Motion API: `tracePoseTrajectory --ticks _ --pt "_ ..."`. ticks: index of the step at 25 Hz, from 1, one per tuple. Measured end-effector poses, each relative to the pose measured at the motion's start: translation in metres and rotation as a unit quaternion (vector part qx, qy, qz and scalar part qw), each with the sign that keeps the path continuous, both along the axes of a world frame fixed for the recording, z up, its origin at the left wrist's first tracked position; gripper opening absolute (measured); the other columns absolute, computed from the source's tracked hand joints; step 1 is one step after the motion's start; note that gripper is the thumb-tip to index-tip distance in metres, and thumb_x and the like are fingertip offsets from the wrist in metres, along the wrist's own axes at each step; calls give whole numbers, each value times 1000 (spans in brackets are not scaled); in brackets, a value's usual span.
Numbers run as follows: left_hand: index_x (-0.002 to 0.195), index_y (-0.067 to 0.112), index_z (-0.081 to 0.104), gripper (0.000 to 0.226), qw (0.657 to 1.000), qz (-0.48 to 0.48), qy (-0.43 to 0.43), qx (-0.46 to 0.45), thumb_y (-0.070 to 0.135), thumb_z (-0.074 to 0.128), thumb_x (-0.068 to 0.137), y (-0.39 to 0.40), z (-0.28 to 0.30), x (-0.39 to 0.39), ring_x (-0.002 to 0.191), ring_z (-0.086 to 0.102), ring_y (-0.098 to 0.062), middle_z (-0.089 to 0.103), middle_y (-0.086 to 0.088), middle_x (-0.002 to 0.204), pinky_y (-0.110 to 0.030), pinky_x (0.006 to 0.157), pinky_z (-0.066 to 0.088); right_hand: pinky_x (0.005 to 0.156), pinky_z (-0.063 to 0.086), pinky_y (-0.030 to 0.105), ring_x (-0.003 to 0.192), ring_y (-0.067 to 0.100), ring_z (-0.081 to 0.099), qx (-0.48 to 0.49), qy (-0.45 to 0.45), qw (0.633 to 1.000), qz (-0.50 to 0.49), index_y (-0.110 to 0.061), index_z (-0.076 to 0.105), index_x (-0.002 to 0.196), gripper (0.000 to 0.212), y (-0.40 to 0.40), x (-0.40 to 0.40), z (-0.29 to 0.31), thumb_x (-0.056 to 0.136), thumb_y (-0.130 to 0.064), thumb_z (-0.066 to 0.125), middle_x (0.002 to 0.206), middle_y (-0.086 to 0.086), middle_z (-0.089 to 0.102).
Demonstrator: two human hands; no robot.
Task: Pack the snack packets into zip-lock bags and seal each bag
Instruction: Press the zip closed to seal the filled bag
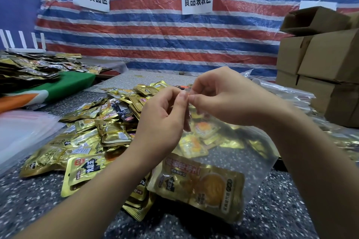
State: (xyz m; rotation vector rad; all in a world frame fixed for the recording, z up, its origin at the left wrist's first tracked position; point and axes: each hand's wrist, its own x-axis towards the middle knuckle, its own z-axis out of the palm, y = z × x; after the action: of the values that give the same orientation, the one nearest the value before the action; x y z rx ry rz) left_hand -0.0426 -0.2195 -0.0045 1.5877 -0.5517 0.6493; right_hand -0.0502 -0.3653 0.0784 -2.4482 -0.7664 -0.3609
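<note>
The top edge of the zip-lock bag was pinched between the left hand and the right hand, fingertips meeting. Below the grip, a gold snack packet was held inside the hanging bag; loose packets were heaped left of it.

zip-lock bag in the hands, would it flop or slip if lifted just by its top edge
The zip-lock bag probably flops: its thin clear film sags below both hands' pinch. The gold snack packet inside lies at the bottom and would likely weigh that end down. The glossy film looks slippery.
</note>
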Motion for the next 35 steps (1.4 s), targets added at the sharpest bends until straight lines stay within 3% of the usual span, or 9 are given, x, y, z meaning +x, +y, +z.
tracePoseTrajectory --ticks 3,8,15,19,22,25,35 --pt "79 17 57 27 1000 20 -19 12 27 45 101 0 -1 1 48 55 -12 58 2 55 -23 49 43 54 46 31 52 7 57 -17 -30 999 1 -15 69 76 20 2 0 -2 94 -23 63 62 -1 67" --pt "79 18 58 27 998 51 -46 12 30 44 99 0 -3 0 50 56 -13 59 1 58 -25 47 44 56 50 32 59 9 63 -25 -41 999 -5 -18 68 78 21 5 1 -3 95 -27 62 66 -2 69" --pt "75 20 56 29 991 122 -47 2 33 45 99 5 -4 5 49 49 -17 55 -4 59 -38 46 40 57 43 28 63 7 57 -96 -59 994 -1 -14 66 84 19 -5 -1 -1 98 -25 58 71 -2 66" --pt "74 21 55 29 989 147 -37 -5 33 46 99 6 -5 9 48 46 -14 54 -2 58 -37 45 38 54 36 16 61 -1 47 -146 -78 986 -13 -19 59 80 22 -11 0 -5 99 -29 54 66 -9 54" --pt "73 23 55 29 988 150 -32 -6 33 47 99 8 -5 12 49 46 -14 53 2 59 -37 46 39 57 37 20 66 5 50 -164 -86 983 -14 -22 57 79 22 -16 0 -7 99 -30 52 67 -10 54" --pt "72 25 55 28 987 153 -37 -12 31 48 99 7 -5 13 47 43 -8 52 8 56 -28 43 36 59 38 26 67 8 50 -165 -85 982 -19 -25 53 76 24 -22 -1 -8 100 -31 50 69 -8 55" --pt "75 24 57 28 987 155 -27 -16 25 50 101 10 -5 14 47 43 -7 52 8 57 -27 43 36 68 41 21 80 0 49 -159 -62 985 -25 -33 49 75 22 -51 -5 -19 95 -38 46 74 -12 54"
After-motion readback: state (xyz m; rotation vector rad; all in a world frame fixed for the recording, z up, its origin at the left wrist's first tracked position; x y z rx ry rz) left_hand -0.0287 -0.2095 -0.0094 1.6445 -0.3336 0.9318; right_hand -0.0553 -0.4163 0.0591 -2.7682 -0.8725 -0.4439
